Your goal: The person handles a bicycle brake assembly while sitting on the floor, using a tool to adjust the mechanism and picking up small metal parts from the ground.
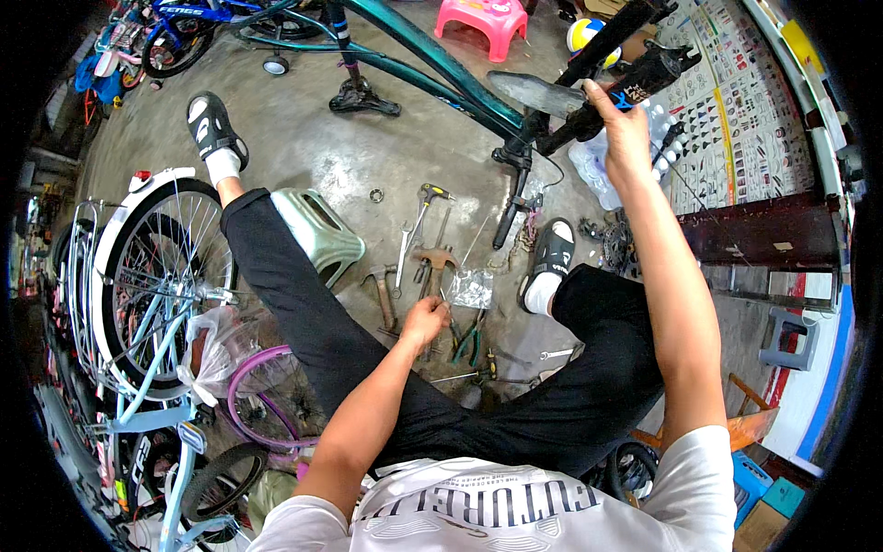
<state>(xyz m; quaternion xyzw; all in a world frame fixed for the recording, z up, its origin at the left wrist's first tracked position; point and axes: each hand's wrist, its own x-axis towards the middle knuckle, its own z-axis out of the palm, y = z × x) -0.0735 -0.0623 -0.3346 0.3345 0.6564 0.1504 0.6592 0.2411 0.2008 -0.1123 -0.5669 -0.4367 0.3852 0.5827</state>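
Note:
My left hand (426,322) is low over the tools on the floor, fingers curled round the lower handle of a hammer (436,260) with a rusty brown head. A second hammer (379,285) lies to its left. Pliers with green handles (470,337) and a small clear bag of metal parts (472,289) are just to the right. My right hand (625,129) grips a black bicycle fork (589,124), thumb on top. The fork belongs to a teal bicycle frame (432,60), its handlebar (511,198) near the floor. A grey mudguard (533,92) sits by the fork.
A pale green stool (322,235) stands by my left leg. Wrenches (405,253) lie among the tools. A white-and-blue bicycle (166,304) and a purple rim (244,386) crowd the left. A pink stool (483,23) and a ball (589,39) are at the back; a parts board (745,110) leans right.

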